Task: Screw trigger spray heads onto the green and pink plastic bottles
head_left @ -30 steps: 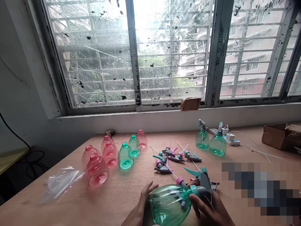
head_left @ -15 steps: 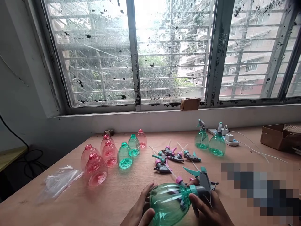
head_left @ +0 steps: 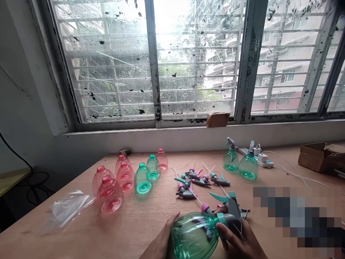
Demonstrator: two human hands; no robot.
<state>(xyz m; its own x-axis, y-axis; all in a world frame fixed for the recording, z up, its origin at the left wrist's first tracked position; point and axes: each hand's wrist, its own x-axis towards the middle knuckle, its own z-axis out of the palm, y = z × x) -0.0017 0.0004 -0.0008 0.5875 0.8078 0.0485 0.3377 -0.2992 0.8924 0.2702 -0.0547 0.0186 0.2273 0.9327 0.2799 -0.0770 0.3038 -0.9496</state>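
green bottle [head_left: 194, 237] in hands [head_left: 244, 239], open tabletop [head_left: 121, 233] leftward

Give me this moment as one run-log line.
left hand: holding green bottle | right hand: gripping its spray head | bottle: tipped sideways | table: loose spray heads, pink bottles

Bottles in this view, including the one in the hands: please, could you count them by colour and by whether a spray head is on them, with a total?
Open-necked pink bottles: 5
Open-necked green bottles: 2
Standing green bottles with spray heads: 2
Held green bottle with a spray head at its neck: 1
Total: 10
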